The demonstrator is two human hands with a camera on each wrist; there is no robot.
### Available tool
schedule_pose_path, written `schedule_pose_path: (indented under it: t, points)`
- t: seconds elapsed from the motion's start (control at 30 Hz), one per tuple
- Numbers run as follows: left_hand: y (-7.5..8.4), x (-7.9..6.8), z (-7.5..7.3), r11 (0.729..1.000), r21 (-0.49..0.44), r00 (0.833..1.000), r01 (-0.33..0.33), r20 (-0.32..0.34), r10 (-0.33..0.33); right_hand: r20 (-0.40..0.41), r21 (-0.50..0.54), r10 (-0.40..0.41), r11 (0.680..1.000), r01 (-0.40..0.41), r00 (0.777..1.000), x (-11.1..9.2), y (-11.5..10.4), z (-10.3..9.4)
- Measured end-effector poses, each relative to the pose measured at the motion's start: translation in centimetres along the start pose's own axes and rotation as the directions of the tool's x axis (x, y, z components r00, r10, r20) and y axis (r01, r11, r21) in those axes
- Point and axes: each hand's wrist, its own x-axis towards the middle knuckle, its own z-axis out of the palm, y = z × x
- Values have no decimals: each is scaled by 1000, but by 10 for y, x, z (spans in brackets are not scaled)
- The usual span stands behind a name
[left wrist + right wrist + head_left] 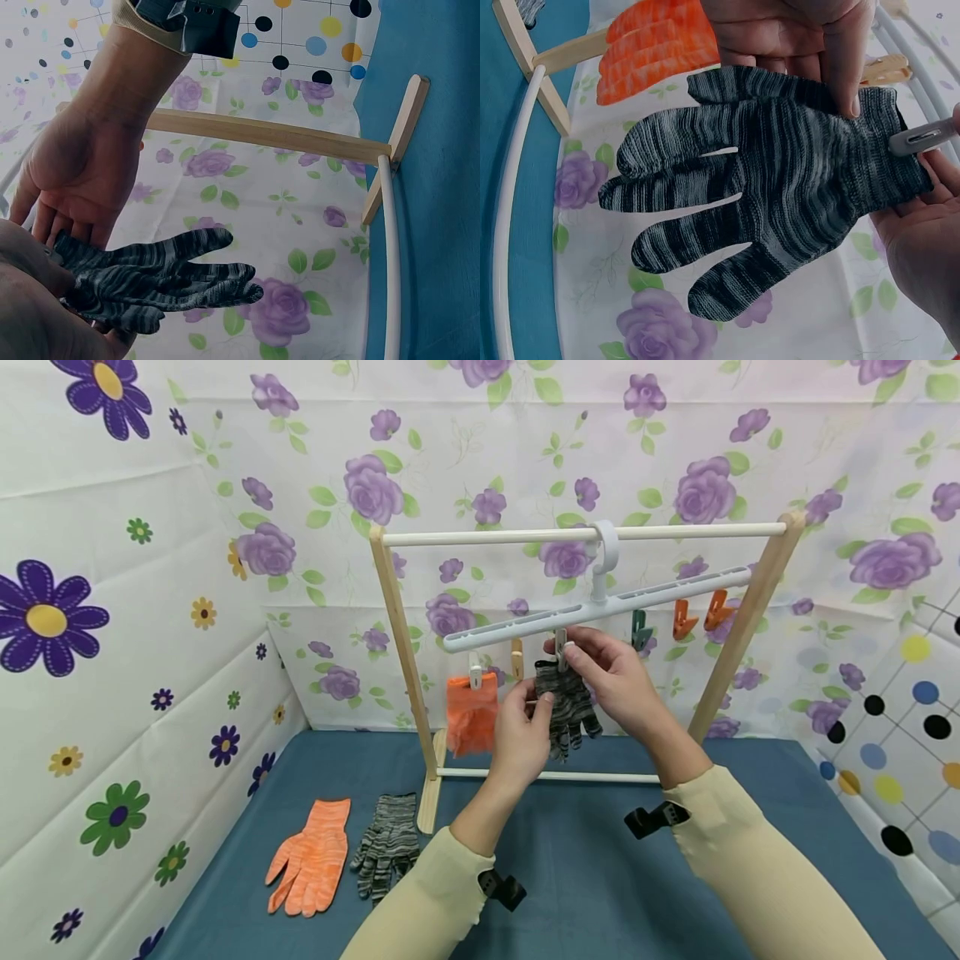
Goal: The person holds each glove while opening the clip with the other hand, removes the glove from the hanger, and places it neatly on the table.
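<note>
A black-and-grey striped knit glove hangs fingers-down below a white hanger. My left hand pinches the glove near its cuff, thumb in front. My right hand pinches a light grey clothespin under the hanger. In the right wrist view the clothespin sits over the cuff of the glove. The left wrist view has the glove with its fingers spread, and the pin hidden. To the left, an orange glove hangs from a white clothespin.
The hanger tilts on the rod of a wooden rack. A wooden pin, a green pin and two orange pins hang from it. Another orange glove and striped glove lie on the blue table.
</note>
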Motion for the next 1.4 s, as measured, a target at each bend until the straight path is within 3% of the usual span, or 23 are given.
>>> schedule_pose_path:
  t: [0.3,0.6,1.4]
  points:
    - [0,0,0,1000,-4,1000,-5,-20,5,1,106,-52,993,51,999,2,1,1]
    - [-3,-2,0,999,29,999,14,-45,-12,-32,109,-39,993,43,999,0,1,2]
    - [-5,-6,0,999,20,999,36,-38,-35,-130,166,-30,985,51,991,3,4,8]
